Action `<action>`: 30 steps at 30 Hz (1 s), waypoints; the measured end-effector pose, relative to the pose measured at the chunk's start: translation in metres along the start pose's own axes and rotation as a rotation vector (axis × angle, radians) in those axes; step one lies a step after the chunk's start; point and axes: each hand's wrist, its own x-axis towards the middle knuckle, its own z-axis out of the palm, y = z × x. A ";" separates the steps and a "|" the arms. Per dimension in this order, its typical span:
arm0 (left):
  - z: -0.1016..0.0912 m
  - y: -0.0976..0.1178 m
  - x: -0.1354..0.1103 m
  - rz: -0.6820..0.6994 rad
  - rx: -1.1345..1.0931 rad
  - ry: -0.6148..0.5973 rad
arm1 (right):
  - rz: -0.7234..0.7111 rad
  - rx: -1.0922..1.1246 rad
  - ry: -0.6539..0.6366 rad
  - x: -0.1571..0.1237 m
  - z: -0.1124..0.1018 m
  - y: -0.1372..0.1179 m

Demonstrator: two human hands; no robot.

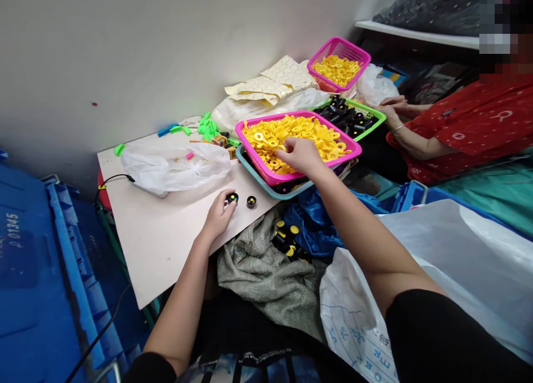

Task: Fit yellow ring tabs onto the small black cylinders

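Note:
My left hand point(219, 215) is closed around a small black round part point(232, 197) with a yellow centre, low over the white table. Just to its right stands a similar black round piece point(251, 202), apart from my fingers. My right hand point(303, 156) is over the front of a pink basket point(272, 179) heaped with yellow ring-shaped plastic pieces point(306, 129). Its thumb and forefinger pinch one yellow plastic piece point(282, 149), partly hidden by the fingers. Under the pink basket is a blue-grey tray point(266, 191) with dark parts.
A white plastic bag point(177, 166) lies on the table point(162, 233). Behind are green pieces point(207, 126), a green basket point(377, 119) of black parts and another pink basket point(333, 87). A co-worker in a red top point(466, 125) sits right. An open woven sack point(266, 272) holds black-and-yellow parts below.

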 end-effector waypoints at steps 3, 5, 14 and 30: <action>-0.007 0.016 -0.023 0.017 -0.079 -0.044 | 0.000 0.230 -0.132 -0.010 -0.008 0.013; -0.006 0.025 -0.035 0.013 -0.114 -0.063 | -0.003 0.322 -0.159 -0.010 -0.009 0.021; 0.000 0.065 -0.076 -0.049 -0.491 -0.080 | -0.077 0.851 -0.007 -0.050 -0.011 -0.019; -0.006 0.090 -0.107 0.225 -0.243 -0.112 | 0.075 1.378 -0.645 -0.184 0.022 -0.066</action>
